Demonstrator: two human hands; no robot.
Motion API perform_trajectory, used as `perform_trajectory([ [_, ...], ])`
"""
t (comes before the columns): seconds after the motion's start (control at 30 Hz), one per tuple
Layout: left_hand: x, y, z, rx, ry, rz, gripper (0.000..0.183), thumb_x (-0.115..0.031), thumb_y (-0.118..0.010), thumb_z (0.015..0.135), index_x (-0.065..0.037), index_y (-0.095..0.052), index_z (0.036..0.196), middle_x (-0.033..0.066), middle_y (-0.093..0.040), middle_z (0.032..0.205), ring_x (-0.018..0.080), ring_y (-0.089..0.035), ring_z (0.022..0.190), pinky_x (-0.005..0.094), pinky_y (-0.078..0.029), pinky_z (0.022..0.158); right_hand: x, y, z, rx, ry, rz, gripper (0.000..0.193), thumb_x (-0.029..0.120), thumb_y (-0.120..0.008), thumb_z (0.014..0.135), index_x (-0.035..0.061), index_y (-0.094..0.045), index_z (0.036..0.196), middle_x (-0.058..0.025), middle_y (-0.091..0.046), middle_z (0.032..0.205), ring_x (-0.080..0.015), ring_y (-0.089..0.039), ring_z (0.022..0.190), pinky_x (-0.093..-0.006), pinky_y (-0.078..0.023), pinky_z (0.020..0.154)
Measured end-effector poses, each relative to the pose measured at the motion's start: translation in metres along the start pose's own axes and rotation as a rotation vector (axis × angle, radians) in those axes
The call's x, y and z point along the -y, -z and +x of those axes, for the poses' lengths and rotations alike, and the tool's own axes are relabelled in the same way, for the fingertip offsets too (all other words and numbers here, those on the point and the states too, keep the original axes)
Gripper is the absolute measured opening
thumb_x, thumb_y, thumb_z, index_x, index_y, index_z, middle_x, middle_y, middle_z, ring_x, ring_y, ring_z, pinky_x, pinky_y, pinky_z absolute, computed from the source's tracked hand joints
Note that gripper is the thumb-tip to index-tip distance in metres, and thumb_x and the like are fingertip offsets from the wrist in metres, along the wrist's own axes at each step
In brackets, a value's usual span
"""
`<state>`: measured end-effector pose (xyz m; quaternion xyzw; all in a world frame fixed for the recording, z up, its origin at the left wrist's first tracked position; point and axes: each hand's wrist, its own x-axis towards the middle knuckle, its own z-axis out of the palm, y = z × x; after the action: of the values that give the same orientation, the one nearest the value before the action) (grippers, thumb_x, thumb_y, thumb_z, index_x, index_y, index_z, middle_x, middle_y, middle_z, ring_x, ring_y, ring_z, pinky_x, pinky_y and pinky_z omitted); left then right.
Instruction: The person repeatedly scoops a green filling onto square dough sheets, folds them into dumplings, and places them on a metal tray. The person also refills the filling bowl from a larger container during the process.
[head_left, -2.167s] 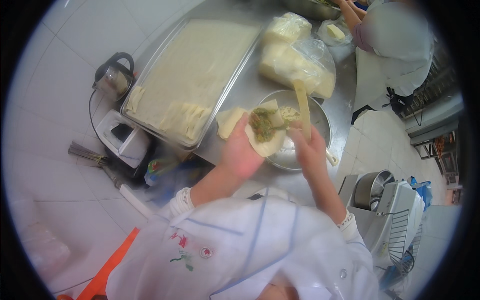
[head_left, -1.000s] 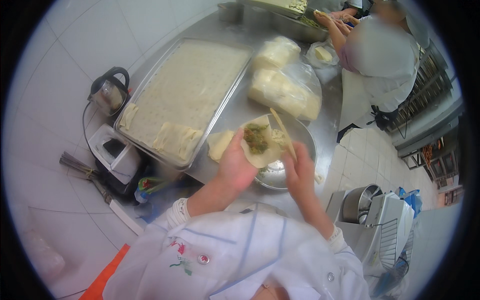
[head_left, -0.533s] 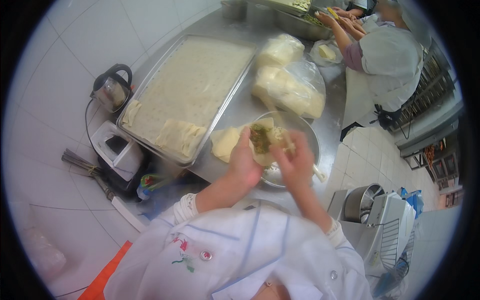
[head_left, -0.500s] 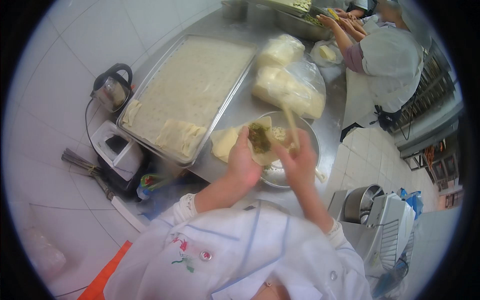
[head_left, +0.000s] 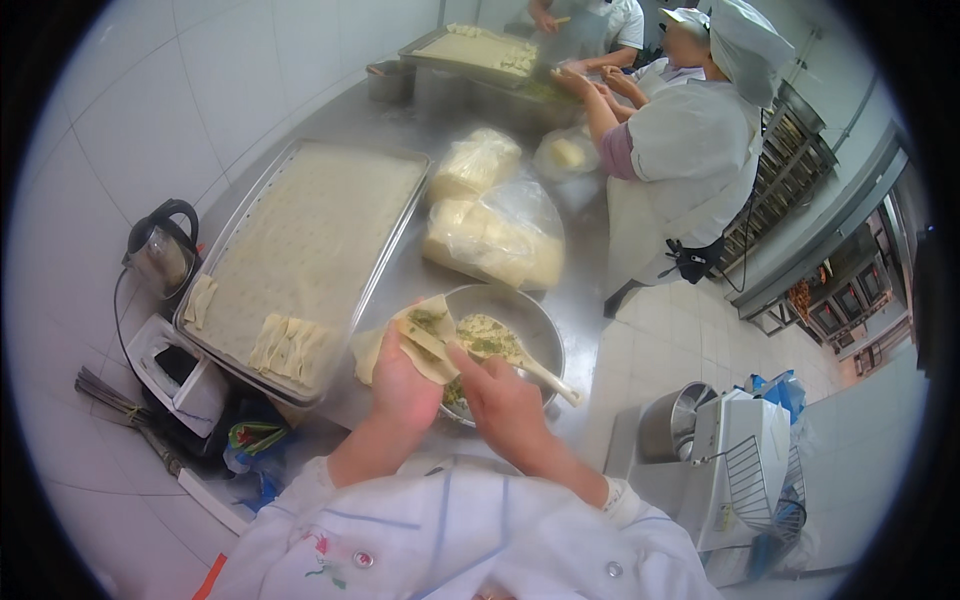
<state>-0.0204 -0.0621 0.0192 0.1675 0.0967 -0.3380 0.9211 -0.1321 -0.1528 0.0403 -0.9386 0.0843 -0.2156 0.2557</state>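
Note:
My left hand (head_left: 400, 385) cradles a thin dough wrapper (head_left: 425, 335) with green filling on it, held over the near edge of the steel counter. My right hand (head_left: 500, 400) pinches and folds the wrapper's right edge with its fingertips. Just behind them sits a round metal bowl (head_left: 535, 325) of green filling, with a pale spoon (head_left: 545, 378) resting in it. A small stack of loose wrappers (head_left: 365, 352) lies on the counter left of my left hand.
A large metal tray (head_left: 310, 250) holds folded dumplings at its near end. Bagged dough (head_left: 490, 235) lies behind the bowl. Two people in white work at the far counter (head_left: 680, 130). A kettle (head_left: 160, 250) and a scale stand at left, a mixer (head_left: 740, 460) at right.
The spoon has left my right hand and now rests in the bowl. My right hand has gone to folding the filled wrapper, which has dropped lower toward me.

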Motion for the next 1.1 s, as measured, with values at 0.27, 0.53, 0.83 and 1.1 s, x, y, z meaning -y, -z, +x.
perform_trajectory([
  [0.27,-0.016,-0.001,0.004,-0.01,0.03,-0.041,0.043,-0.03,-0.027,0.1,-0.003,-0.048,0.126,0.014,-0.054,0.122,0.03,-0.049,0.116,0.0475,-0.035,0.104,-0.017,-0.003,-0.018,-0.023,0.088,-0.169,0.057,-0.001,-0.058,0.073,0.0247,-0.06,0.123,-0.0049,-0.051,0.078,-0.0224,-0.058,0.065,-0.0351,-0.047,0.052],
  [0.53,-0.021,-0.01,0.0,0.049,0.041,-0.118,0.044,-0.03,-0.03,0.099,0.002,-0.047,0.124,0.0166,-0.055,0.117,0.0301,-0.052,0.11,0.0461,-0.038,0.102,-0.014,-0.007,0.012,-0.229,-0.279,0.624,0.022,0.007,-0.057,0.089,0.0017,-0.059,0.11,-0.0043,-0.059,0.089,-0.0096,-0.053,0.07,-0.0256,-0.045,0.062],
  [0.83,-0.017,0.006,0.007,0.107,0.05,-0.149,0.04,-0.033,-0.032,0.098,-0.002,-0.053,0.113,0.0115,-0.058,0.098,0.0234,-0.055,0.092,0.0393,-0.045,0.09,0.012,-0.019,0.038,-0.053,0.039,0.384,0.015,0.012,-0.068,0.081,0.0052,-0.064,0.094,-0.01,-0.061,0.084,-0.0228,-0.06,0.069,-0.0317,-0.048,0.061],
  [1.1,-0.021,0.003,-0.008,0.297,0.068,-0.146,0.05,-0.037,-0.046,0.09,0.0,-0.045,0.125,0.0141,-0.052,0.121,0.0265,-0.05,0.114,0.0424,-0.036,0.104,0.018,-0.012,0.037,0.002,0.06,0.227,0.019,0.006,-0.065,0.078,0.0054,-0.062,0.097,-0.0113,-0.061,0.088,-0.0271,-0.061,0.074,-0.0348,-0.05,0.064],
])
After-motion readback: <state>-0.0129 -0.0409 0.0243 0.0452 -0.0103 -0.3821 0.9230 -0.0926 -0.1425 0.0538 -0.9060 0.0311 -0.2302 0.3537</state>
